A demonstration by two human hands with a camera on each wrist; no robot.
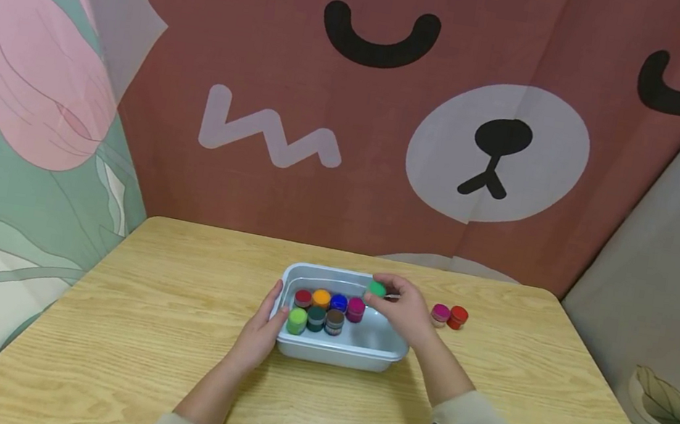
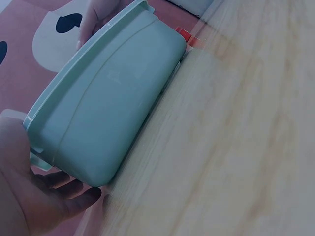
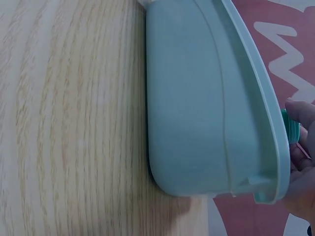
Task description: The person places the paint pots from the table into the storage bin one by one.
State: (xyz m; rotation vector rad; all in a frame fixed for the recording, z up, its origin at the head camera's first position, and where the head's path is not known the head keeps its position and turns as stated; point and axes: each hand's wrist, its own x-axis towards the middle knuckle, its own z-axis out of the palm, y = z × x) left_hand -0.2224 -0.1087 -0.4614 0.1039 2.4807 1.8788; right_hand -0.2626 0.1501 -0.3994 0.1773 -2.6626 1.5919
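A pale blue plastic tub point(image 1: 339, 350) stands on the table, and my left hand point(image 1: 259, 332) grips its left end, thumb at the rim. In the left wrist view the left fingers point(image 2: 74, 189) curl beneath that end's rim. My right hand point(image 1: 406, 316) pinches a small green paint jar point(image 1: 377, 289) over the tub's back right part; the right wrist view shows this jar point(image 3: 291, 127) just past the rim. Inside, at the left, several capped jars stand in two rows: dark red point(image 1: 303, 299), orange point(image 1: 321, 299), blue point(image 1: 338, 303), magenta point(image 1: 355, 309), light green point(image 1: 296, 320), dark green point(image 1: 316, 318) and brown point(image 1: 334, 322).
To the right of the tub, a magenta-lidded jar point(image 1: 440, 315) and a red jar point(image 1: 458, 318) stand side by side on the wooden table point(image 1: 164, 332). Behind the table's far edge hangs a printed cloth point(image 1: 367, 209) with a bear face.
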